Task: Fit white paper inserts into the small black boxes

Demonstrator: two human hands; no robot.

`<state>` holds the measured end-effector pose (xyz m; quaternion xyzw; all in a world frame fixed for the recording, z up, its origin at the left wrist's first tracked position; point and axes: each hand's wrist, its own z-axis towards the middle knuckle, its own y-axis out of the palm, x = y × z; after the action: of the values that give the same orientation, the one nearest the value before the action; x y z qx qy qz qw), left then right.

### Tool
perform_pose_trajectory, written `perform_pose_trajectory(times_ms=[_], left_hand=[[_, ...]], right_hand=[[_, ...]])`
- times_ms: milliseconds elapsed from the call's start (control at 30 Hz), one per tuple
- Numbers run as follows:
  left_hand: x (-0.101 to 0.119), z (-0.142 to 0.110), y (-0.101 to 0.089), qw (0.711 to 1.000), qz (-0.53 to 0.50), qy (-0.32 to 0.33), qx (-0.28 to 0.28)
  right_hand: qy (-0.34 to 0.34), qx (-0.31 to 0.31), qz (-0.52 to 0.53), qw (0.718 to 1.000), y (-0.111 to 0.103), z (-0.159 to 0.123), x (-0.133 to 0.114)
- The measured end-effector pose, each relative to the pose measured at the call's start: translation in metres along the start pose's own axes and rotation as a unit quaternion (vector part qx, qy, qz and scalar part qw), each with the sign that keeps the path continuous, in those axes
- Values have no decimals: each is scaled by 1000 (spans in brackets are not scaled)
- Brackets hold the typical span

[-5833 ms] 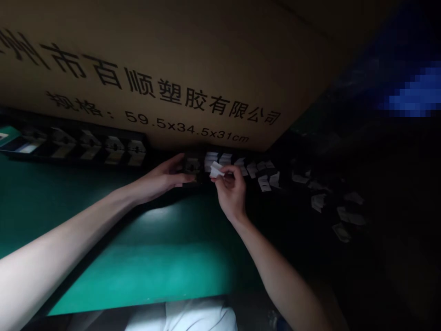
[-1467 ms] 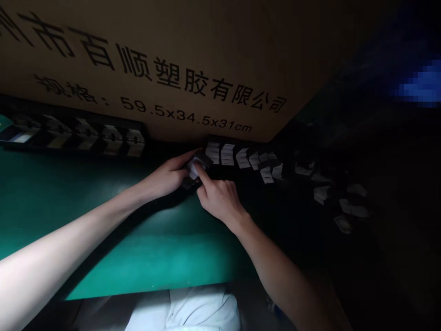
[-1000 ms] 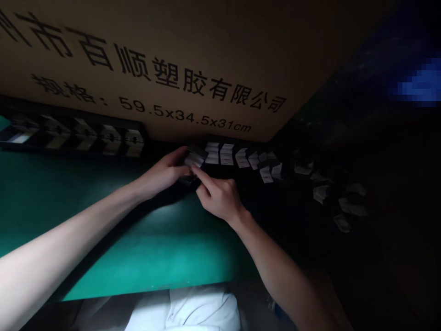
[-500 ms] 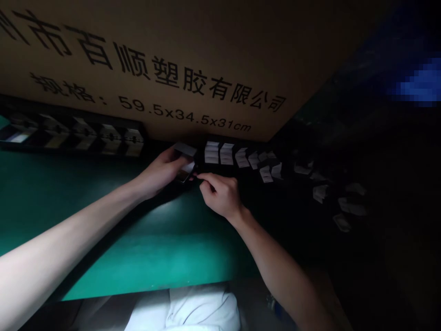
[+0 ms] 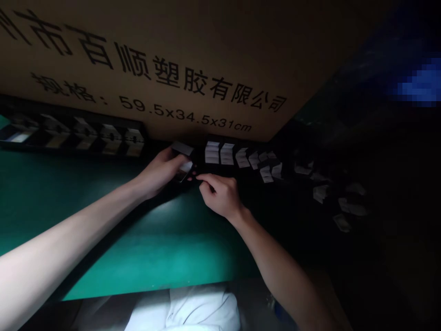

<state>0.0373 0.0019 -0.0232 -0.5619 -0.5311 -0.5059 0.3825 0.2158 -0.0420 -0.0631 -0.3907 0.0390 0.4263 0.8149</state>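
Note:
My left hand point(image 5: 164, 168) is wrapped around a small dark hinged case point(image 5: 183, 148) with its lid raised and a pale inside showing. The thumb reaches over into the case, and other fingertips show at its right side. Just right of the case is my right hand point(image 5: 220, 193), its index finger stretched toward those fingertips. The remaining fingers are curled in; whether something small is pinched there is too dark to see. Close by on the right, several similar cases point(image 5: 212, 152) stand open in a row with pale linings.
Behind the hands rises a large cardboard box point(image 5: 206, 59) with printed lettering. A dark row of open compartments point(image 5: 133, 142) lies at the left along its base. More open cases point(image 5: 322, 194) are scattered in shadow to the right. The green table point(image 5: 155, 257) ends near my lap.
The case in my left hand has shifted and tilted very slightly to the left. My right index finger sits almost where it was, with a small gap from the case.

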Motion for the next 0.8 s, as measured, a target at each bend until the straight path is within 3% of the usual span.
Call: perform_pose_trajectory(times_ms=[200, 433, 633, 800], left_hand=[[-1, 0, -1, 1000, 9, 2, -3], [-3, 1, -2, 1000, 1, 20, -3], [-4, 1, -2, 999, -20, 15, -23], [-4, 3, 0, 998, -59, -27, 7]], right_hand=[[23, -46, -6, 999, 1, -2, 2], [5, -36, 6, 999, 0, -3, 1], [33, -76, 5, 997, 0, -2, 1], [27, -62, 7, 998, 1, -1, 1]])
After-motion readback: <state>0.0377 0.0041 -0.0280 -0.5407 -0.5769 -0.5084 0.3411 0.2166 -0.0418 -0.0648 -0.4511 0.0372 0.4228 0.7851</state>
